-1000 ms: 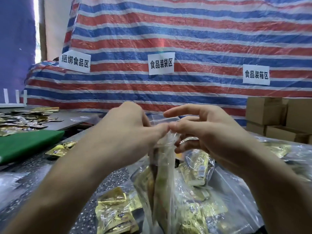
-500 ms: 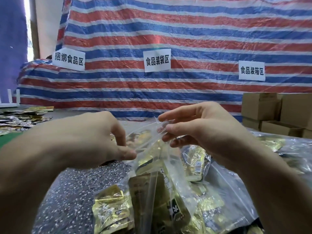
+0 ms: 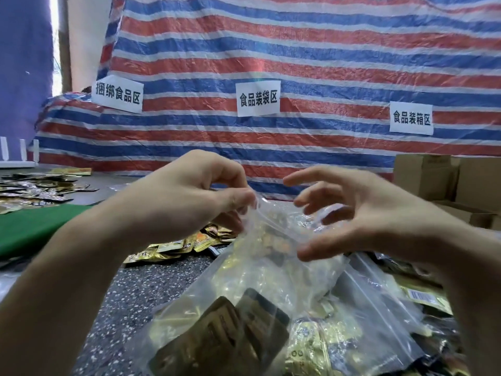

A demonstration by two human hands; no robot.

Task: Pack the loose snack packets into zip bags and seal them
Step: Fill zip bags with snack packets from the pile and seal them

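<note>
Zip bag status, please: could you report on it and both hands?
Left hand pinches zip bag top corner. Right hand open, at bag top. Packets inside; seal unclear. Nothing blocking.

Left hand (image 3: 187, 204) pinching zip bag (image 3: 271, 270) top, right hand (image 3: 371, 215) open

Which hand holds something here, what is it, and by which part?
The left hand pinches the clear zip bag by its top edge, at the zip strip. The right hand grips nothing; its fingers are spread beside the bag.
</note>
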